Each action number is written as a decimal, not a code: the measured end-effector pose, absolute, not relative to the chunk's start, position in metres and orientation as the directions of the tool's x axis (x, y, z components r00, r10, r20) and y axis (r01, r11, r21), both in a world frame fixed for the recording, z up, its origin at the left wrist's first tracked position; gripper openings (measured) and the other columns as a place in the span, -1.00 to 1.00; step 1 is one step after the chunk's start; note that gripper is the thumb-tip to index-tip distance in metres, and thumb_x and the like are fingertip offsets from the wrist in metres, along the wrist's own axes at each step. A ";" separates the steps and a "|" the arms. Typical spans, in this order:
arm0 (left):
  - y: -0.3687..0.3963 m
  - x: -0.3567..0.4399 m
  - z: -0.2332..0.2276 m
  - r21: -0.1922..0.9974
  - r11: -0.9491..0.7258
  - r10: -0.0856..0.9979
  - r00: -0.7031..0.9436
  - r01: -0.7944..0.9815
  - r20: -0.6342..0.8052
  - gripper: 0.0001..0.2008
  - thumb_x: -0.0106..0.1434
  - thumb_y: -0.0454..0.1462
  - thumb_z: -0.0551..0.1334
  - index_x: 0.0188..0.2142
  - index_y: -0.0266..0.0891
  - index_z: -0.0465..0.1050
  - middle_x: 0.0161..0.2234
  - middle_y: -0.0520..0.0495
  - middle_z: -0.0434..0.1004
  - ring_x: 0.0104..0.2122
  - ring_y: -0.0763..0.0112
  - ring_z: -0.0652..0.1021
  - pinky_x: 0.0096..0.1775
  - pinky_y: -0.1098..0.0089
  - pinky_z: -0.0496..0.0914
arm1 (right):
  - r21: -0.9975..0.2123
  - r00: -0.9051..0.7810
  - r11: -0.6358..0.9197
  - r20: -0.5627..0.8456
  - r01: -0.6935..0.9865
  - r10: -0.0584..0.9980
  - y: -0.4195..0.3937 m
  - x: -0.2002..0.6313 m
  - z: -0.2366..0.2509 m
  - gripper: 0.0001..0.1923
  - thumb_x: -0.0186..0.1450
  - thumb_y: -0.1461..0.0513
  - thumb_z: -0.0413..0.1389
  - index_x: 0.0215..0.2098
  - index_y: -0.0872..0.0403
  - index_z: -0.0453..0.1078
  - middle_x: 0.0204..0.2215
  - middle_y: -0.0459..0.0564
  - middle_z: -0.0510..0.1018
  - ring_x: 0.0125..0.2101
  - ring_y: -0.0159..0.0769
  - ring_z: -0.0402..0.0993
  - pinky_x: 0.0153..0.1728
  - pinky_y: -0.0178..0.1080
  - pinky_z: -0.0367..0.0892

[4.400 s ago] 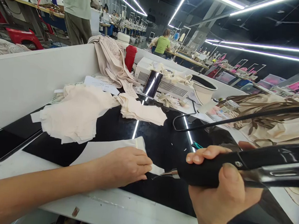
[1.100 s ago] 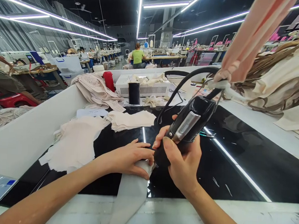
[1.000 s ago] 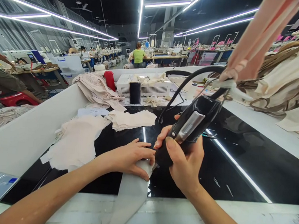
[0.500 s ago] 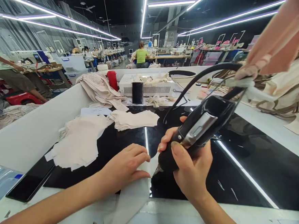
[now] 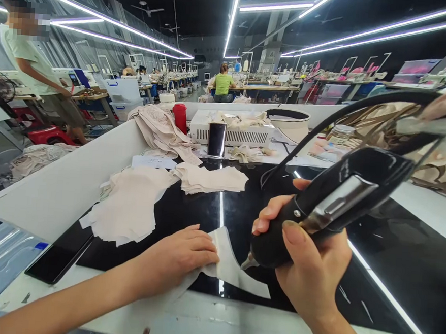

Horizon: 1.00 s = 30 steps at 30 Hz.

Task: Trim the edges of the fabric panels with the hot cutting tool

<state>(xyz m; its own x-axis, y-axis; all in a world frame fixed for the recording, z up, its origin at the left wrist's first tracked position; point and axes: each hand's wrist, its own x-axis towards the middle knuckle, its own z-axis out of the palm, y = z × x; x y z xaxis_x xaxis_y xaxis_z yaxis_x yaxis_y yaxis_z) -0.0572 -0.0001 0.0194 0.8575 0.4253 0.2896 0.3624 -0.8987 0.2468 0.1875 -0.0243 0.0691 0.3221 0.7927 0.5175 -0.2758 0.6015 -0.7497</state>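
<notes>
In my right hand [image 5: 311, 259] is a black corded handheld tool [image 5: 327, 205] with a metal lever on its side, my fingers wrapped round it. Its narrow metal tip [image 5: 249, 262] points down-left, at the edge of a pale fabric piece [image 5: 234, 272]; whether it touches cannot be told. My left hand [image 5: 186, 253] lies flat on that piece, fingers stretched out and holding it against the glossy black board [image 5: 189, 213]. Part of the fabric is hidden under this hand and hangs towards the near table edge.
Stacks of cut fabric [image 5: 128, 206] and smaller pieces [image 5: 214, 179] lie beyond my left hand. A phone [image 5: 60, 252] rests at left; another phone [image 5: 216, 140] leans on a vented white box [image 5: 244, 133]. The thick black cord [image 5: 325, 121] arcs up right. A person [image 5: 39, 67] stands beyond the left partition.
My right hand with the tool has moved right. The left hand has flattened, and the fabric piece now shows spread out to the right of it. The view has shifted left.
</notes>
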 end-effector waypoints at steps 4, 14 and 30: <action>0.010 -0.049 0.021 0.282 -0.895 0.433 0.830 0.347 0.352 -0.61 0.54 -0.56 0.14 0.19 -0.27 0.59 0.13 -0.21 0.70 0.15 0.24 0.69 0.39 0.13 0.52 | -0.762 0.296 0.586 0.513 -0.275 0.806 -0.030 0.187 0.067 -0.51 0.34 0.04 0.52 0.16 -0.14 0.54 -0.34 -0.19 0.69 -0.48 -0.37 0.62 -0.42 -0.31 0.60; 0.040 -0.021 -0.004 0.186 -0.926 0.376 0.855 0.330 0.357 -0.70 0.60 -0.48 0.18 0.19 -0.34 0.61 0.13 -0.29 0.71 0.10 0.16 0.73 0.17 0.21 0.68 | -0.780 0.273 0.593 0.538 -0.197 0.798 -0.041 0.203 0.060 -0.59 0.40 0.06 0.48 0.14 -0.13 0.54 -0.34 -0.15 0.67 -0.45 -0.30 0.62 -0.42 -0.24 0.61; 0.023 -0.038 0.001 0.218 -0.907 0.419 0.824 0.361 0.380 -0.77 0.65 -0.41 0.23 0.19 -0.31 0.60 0.19 -0.23 0.68 0.15 0.23 0.71 0.23 0.29 0.65 | -0.804 0.347 0.562 0.479 -0.195 0.806 -0.048 0.208 0.068 -0.50 0.23 0.01 0.57 0.04 -0.11 0.58 -0.45 -0.11 0.61 -0.55 -0.21 0.53 -0.56 -0.13 0.61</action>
<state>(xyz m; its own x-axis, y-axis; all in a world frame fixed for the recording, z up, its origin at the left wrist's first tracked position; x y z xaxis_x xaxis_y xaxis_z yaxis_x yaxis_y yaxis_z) -0.0377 0.0232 0.0006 0.8242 0.4194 0.3804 0.3608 -0.9068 0.2179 0.2084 -0.0482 0.0685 0.3475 0.8063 0.4787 -0.1955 0.5615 -0.8040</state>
